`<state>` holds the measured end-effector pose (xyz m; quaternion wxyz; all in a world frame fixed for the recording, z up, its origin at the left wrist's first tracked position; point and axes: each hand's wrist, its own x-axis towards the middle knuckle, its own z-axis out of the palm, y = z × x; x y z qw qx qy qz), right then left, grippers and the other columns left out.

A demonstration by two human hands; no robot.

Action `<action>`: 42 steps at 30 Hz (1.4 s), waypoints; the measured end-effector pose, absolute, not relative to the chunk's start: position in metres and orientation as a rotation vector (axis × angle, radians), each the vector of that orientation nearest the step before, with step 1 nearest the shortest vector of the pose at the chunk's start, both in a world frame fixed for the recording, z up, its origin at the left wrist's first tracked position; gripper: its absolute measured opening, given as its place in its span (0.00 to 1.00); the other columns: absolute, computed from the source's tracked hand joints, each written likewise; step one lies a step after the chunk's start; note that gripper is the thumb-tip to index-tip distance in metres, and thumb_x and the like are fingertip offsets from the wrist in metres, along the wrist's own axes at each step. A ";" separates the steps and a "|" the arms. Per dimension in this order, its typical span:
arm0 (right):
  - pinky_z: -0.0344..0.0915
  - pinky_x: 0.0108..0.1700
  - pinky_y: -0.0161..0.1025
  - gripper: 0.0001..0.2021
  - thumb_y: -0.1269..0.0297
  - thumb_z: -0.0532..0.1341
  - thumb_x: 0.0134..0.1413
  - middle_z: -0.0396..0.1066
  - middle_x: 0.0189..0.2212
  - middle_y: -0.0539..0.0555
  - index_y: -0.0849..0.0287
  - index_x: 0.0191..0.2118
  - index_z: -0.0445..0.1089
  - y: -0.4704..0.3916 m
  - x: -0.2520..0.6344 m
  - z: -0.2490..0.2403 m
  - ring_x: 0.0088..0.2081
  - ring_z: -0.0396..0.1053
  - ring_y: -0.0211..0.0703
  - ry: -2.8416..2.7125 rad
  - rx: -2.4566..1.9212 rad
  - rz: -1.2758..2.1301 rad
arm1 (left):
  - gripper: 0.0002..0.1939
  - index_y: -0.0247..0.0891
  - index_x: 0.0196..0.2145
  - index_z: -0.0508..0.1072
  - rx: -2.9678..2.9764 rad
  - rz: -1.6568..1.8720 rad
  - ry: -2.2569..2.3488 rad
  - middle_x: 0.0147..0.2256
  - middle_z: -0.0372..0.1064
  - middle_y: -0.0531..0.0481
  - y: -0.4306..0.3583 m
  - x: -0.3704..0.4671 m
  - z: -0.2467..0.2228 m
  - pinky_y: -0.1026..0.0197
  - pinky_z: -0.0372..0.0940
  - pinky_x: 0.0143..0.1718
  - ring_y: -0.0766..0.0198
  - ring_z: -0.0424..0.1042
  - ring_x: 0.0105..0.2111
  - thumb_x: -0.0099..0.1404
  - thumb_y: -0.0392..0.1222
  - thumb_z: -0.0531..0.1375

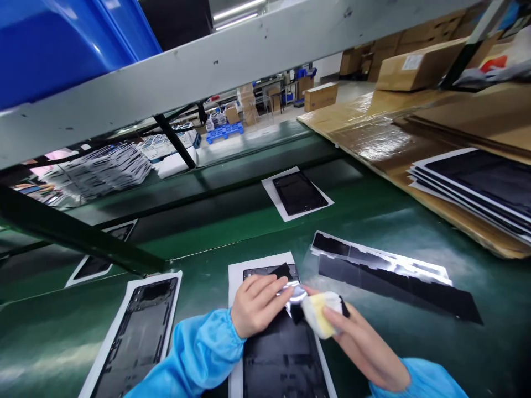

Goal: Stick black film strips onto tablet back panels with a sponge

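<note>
A black flat panel (284, 359), which looks like a device's back cover, lies on a white sheet (237, 273) in front of me. Over its upper part my left hand (258, 305) bends its fingers onto a small piece of black-and-silver film (296, 293). The fingertips touch the film; the thumb is mostly hidden. Just right of it, my right hand (362, 338) grips a soft white-and-yellow wiping pad (321, 314) between thumb and fingers, near the film's edge. Blue sleeves cover both forearms.
Strips of black film (394, 276) lie to the right on the green bench (199, 293). Another panel (139, 331) rests at left, one (299, 192) farther back. Stacked panels (477, 177) sit on cardboard at right. A grey beam (215, 61) and green post (74, 232) cross the view.
</note>
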<state>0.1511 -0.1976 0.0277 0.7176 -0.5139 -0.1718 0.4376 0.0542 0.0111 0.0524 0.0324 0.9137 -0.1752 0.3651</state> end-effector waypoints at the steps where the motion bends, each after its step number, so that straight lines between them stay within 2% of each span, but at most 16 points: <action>1: 0.67 0.53 0.50 0.24 0.43 0.63 0.55 0.72 0.47 0.59 0.57 0.50 0.73 -0.189 0.150 0.030 0.50 0.68 0.60 -0.413 -1.157 0.982 | 0.14 0.41 0.49 0.73 2.840 1.106 -0.563 0.43 0.75 0.48 0.011 0.050 0.050 0.60 0.65 0.44 0.61 0.73 0.42 0.72 0.32 0.51; 6: 0.71 0.43 0.47 0.15 0.50 0.62 0.57 0.74 0.36 0.57 0.57 0.37 0.75 -0.165 0.157 0.036 0.39 0.72 0.57 -0.788 -1.589 0.659 | 0.16 0.39 0.51 0.71 2.850 0.964 -0.364 0.48 0.72 0.44 0.023 0.036 0.049 0.57 0.65 0.46 0.58 0.70 0.49 0.72 0.31 0.49; 8: 0.71 0.40 0.43 0.11 0.56 0.58 0.61 0.73 0.36 0.56 0.56 0.36 0.74 -0.163 0.161 0.039 0.38 0.72 0.53 -1.023 -1.676 0.504 | 0.18 0.40 0.52 0.71 2.771 0.890 -0.176 0.47 0.72 0.44 0.030 0.033 0.054 0.58 0.66 0.45 0.59 0.70 0.48 0.73 0.31 0.47; 10: 0.71 0.38 0.39 0.08 0.65 0.55 0.62 0.73 0.37 0.55 0.56 0.38 0.72 -0.161 0.161 0.042 0.37 0.72 0.49 -1.253 -1.718 0.391 | 0.15 0.39 0.51 0.71 2.685 0.807 -0.059 0.44 0.73 0.44 0.034 0.032 0.059 0.60 0.67 0.42 0.61 0.72 0.43 0.73 0.35 0.48; 13: 0.72 0.37 0.39 0.11 0.77 0.54 0.55 0.72 0.40 0.55 0.56 0.40 0.69 -0.158 0.158 0.045 0.38 0.73 0.48 -1.491 -1.821 0.242 | 0.12 0.38 0.48 0.73 2.663 0.741 -0.058 0.38 0.74 0.47 0.033 0.033 0.061 0.62 0.68 0.38 0.63 0.73 0.36 0.73 0.44 0.54; 15: 0.72 0.38 0.39 0.16 0.81 0.56 0.49 0.71 0.41 0.55 0.57 0.41 0.68 -0.156 0.155 0.045 0.38 0.73 0.48 -1.585 -1.890 0.177 | 0.10 0.38 0.44 0.74 2.664 0.738 -0.113 0.36 0.74 0.50 0.031 0.034 0.058 0.64 0.68 0.36 0.65 0.73 0.33 0.73 0.43 0.55; 17: 0.73 0.40 0.40 0.17 0.82 0.56 0.48 0.72 0.41 0.55 0.57 0.42 0.68 -0.155 0.154 0.045 0.39 0.73 0.48 -1.636 -1.907 0.155 | 0.10 0.39 0.41 0.75 2.642 0.741 -0.128 0.34 0.75 0.52 0.030 0.036 0.053 0.66 0.67 0.34 0.66 0.73 0.32 0.73 0.40 0.54; 20: 0.70 0.48 0.47 0.13 0.78 0.54 0.55 0.68 0.49 0.59 0.57 0.41 0.70 -0.154 0.157 0.046 0.48 0.69 0.53 -1.571 -1.839 0.075 | 0.11 0.39 0.40 0.75 2.587 0.720 -0.045 0.34 0.75 0.51 0.035 0.039 0.048 0.67 0.67 0.35 0.66 0.74 0.33 0.73 0.39 0.53; 22: 0.69 0.49 0.50 0.09 0.71 0.54 0.62 0.66 0.52 0.60 0.56 0.40 0.72 -0.153 0.160 0.046 0.51 0.67 0.56 -1.373 -1.789 0.021 | 0.11 0.39 0.38 0.76 2.513 0.647 0.083 0.33 0.74 0.51 0.044 0.042 0.045 0.67 0.67 0.34 0.66 0.73 0.31 0.72 0.40 0.54; 24: 0.71 0.42 0.45 0.07 0.63 0.57 0.63 0.70 0.45 0.58 0.56 0.39 0.73 -0.152 0.164 0.042 0.44 0.70 0.54 -1.077 -1.756 0.033 | 0.09 0.39 0.38 0.77 2.414 0.529 0.234 0.31 0.74 0.51 0.056 0.047 0.041 0.67 0.66 0.32 0.67 0.71 0.28 0.70 0.40 0.56; 27: 0.71 0.27 0.38 0.10 0.55 0.61 0.59 0.72 0.29 0.53 0.57 0.38 0.72 -0.148 0.167 0.032 0.28 0.71 0.48 -0.633 -1.694 0.173 | 0.08 0.38 0.38 0.79 2.242 0.292 0.379 0.30 0.75 0.52 0.072 0.056 0.032 0.68 0.65 0.30 0.67 0.70 0.25 0.65 0.38 0.60; 29: 0.67 0.19 0.35 0.16 0.51 0.63 0.55 0.71 0.27 0.53 0.58 0.41 0.71 -0.143 0.167 0.023 0.21 0.68 0.44 -0.441 -1.642 0.284 | 0.08 0.36 0.38 0.79 2.129 0.130 0.426 0.28 0.75 0.51 0.079 0.061 0.025 0.68 0.64 0.28 0.67 0.69 0.23 0.63 0.37 0.60; 31: 0.65 0.16 0.34 0.20 0.49 0.64 0.53 0.70 0.27 0.52 0.59 0.44 0.70 -0.138 0.167 0.016 0.18 0.65 0.41 -0.360 -1.614 0.358 | 0.09 0.35 0.38 0.80 2.064 0.031 0.456 0.26 0.74 0.51 0.083 0.064 0.019 0.68 0.62 0.26 0.67 0.67 0.21 0.62 0.38 0.60; 34: 0.68 0.21 0.36 0.20 0.49 0.63 0.52 0.71 0.29 0.53 0.59 0.45 0.70 -0.131 0.167 0.005 0.21 0.67 0.43 -0.394 -1.649 0.374 | 0.10 0.35 0.38 0.80 2.060 -0.011 0.463 0.24 0.73 0.51 0.084 0.066 0.014 0.69 0.59 0.24 0.67 0.66 0.22 0.61 0.39 0.60; 39: 0.70 0.39 0.41 0.16 0.52 0.62 0.55 0.73 0.40 0.56 0.58 0.43 0.71 -0.129 0.168 -0.009 0.39 0.71 0.51 -0.592 -1.740 0.247 | 0.11 0.35 0.38 0.80 2.083 -0.050 0.469 0.24 0.72 0.51 0.083 0.068 0.014 0.69 0.57 0.23 0.68 0.63 0.21 0.61 0.40 0.60; 42: 0.69 0.40 0.40 0.14 0.54 0.60 0.56 0.74 0.40 0.55 0.57 0.43 0.71 -0.130 0.168 -0.011 0.41 0.72 0.51 -0.652 -1.763 0.247 | 0.11 0.35 0.38 0.80 2.087 -0.061 0.480 0.23 0.71 0.52 0.084 0.069 0.015 0.69 0.57 0.23 0.68 0.63 0.21 0.61 0.39 0.60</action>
